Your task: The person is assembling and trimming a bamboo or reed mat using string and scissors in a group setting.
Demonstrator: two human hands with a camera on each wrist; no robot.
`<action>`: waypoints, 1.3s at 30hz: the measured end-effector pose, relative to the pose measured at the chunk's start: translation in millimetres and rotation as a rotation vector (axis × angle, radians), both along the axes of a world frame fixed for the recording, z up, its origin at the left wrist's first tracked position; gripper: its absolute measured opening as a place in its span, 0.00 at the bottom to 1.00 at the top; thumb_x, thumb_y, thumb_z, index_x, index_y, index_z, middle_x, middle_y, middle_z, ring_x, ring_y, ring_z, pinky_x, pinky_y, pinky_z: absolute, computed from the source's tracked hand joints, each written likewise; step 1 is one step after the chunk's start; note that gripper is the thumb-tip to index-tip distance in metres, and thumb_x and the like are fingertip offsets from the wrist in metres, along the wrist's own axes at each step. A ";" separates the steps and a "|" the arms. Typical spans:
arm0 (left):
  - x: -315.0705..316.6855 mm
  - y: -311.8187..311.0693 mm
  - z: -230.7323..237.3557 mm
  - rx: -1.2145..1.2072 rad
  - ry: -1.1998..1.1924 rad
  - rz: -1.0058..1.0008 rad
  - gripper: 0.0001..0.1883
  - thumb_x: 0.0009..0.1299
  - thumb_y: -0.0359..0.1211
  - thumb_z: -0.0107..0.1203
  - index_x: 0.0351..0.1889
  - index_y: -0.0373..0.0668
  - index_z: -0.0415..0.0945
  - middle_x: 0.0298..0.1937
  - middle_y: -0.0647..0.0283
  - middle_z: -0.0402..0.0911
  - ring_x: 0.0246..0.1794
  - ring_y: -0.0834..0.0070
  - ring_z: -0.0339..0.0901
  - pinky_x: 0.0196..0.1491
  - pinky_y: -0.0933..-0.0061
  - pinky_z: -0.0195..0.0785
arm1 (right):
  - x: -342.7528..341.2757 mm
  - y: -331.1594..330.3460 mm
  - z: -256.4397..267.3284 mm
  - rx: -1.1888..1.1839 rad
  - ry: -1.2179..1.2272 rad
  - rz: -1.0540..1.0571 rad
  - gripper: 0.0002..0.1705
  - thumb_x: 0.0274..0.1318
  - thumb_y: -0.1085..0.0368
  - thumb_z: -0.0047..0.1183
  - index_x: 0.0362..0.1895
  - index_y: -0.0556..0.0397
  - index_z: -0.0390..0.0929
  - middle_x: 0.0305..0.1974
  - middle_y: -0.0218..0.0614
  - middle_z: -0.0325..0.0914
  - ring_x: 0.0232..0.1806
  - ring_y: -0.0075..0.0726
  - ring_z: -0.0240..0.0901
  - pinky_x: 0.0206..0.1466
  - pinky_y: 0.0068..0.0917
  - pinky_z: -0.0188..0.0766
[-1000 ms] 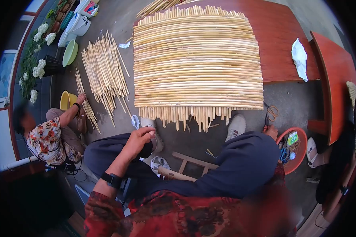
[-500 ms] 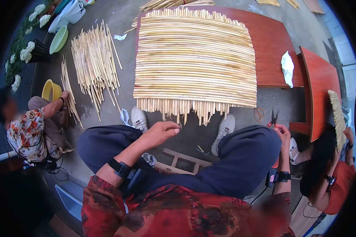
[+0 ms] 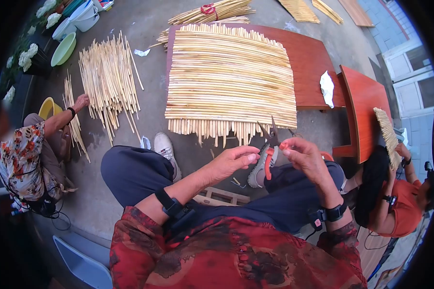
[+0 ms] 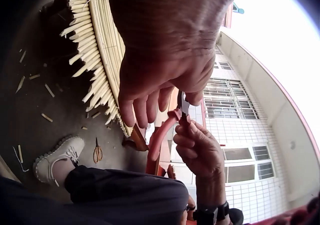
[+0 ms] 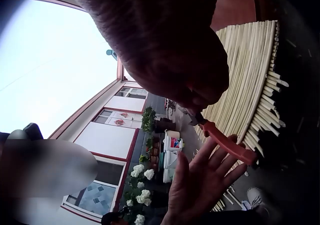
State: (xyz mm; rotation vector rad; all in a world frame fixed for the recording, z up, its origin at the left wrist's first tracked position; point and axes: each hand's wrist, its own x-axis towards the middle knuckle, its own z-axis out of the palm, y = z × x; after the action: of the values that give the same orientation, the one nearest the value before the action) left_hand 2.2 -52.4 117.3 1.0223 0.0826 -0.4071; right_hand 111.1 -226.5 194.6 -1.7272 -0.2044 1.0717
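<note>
In the head view my right hand [image 3: 306, 156] pinches a pair of pliers [image 3: 269, 161] by one of its red handles, over my right knee. The dark jaws stand apart, pointing at the stick mat. My left hand [image 3: 232, 163] is just left of the pliers, fingers extended. In the right wrist view the other red handle [image 5: 227, 144] crosses in front of the left fingers [image 5: 202, 177]. Beyond the hands lies a wide mat of pale peeled sticks [image 3: 231, 77], its lower layer's uneven ends jutting toward me.
The mat rests on a reddish-brown board [image 3: 311, 72]. Left on the ground are loose sticks [image 3: 108, 82], where a person in a floral shirt [image 3: 26, 164] reaches. A person in orange [image 3: 395, 212] at right holds a small stick panel [image 3: 387, 137]. Scissors [image 4: 97, 152] lie near my shoe.
My right hand has come up from low beside the right knee, bringing the pliers in toward the middle. The left hand has moved right, close to them. The head view has swung rightward.
</note>
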 end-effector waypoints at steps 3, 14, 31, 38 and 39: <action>-7.9 -2.0 -19.4 -0.155 0.217 0.124 0.20 0.66 0.39 0.45 0.52 0.38 0.62 0.46 0.57 0.70 0.47 0.71 0.69 0.48 0.71 0.63 | -8.3 15.4 -46.1 0.013 0.008 -0.045 0.09 0.52 0.67 0.48 0.38 0.56 0.71 0.17 0.21 0.60 0.15 0.12 0.50 0.15 0.11 0.45; -9.9 4.0 -55.7 -0.137 0.374 0.196 0.13 0.67 0.33 0.42 0.45 0.35 0.65 0.31 0.59 0.74 0.31 0.70 0.75 0.37 0.71 0.71 | -15.9 25.0 -128.1 -0.068 -0.385 0.136 0.15 0.53 0.60 0.45 0.38 0.59 0.73 0.24 0.37 0.71 0.27 0.31 0.67 0.31 0.25 0.63; 6.8 -4.0 -68.4 -0.161 0.438 0.368 0.13 0.66 0.30 0.41 0.45 0.31 0.64 0.36 0.56 0.74 0.33 0.70 0.76 0.36 0.72 0.73 | -28.0 50.8 -121.5 -0.279 -0.542 0.271 0.24 0.50 0.52 0.46 0.43 0.59 0.67 0.36 0.48 0.68 0.40 0.49 0.67 0.43 0.35 0.63; 10.5 -3.5 -71.9 -0.158 0.422 0.337 0.12 0.66 0.31 0.41 0.42 0.33 0.66 0.36 0.58 0.74 0.32 0.73 0.75 0.35 0.74 0.73 | -21.7 53.1 -125.1 -0.250 -0.578 0.201 0.23 0.51 0.52 0.46 0.43 0.59 0.67 0.36 0.49 0.69 0.39 0.47 0.67 0.44 0.33 0.63; 11.8 -2.5 -72.8 -0.158 0.423 0.339 0.12 0.66 0.31 0.41 0.42 0.33 0.66 0.36 0.58 0.74 0.32 0.73 0.75 0.35 0.74 0.73 | -20.7 55.1 -125.6 -0.248 -0.571 0.195 0.23 0.51 0.51 0.46 0.42 0.60 0.68 0.36 0.49 0.69 0.39 0.48 0.67 0.44 0.33 0.63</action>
State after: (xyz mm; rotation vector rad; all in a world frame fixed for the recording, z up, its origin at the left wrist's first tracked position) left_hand 14.0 -54.9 44.5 0.7358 0.5873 -0.3081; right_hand 90.4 -171.3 69.0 -2.2484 -0.6300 0.7339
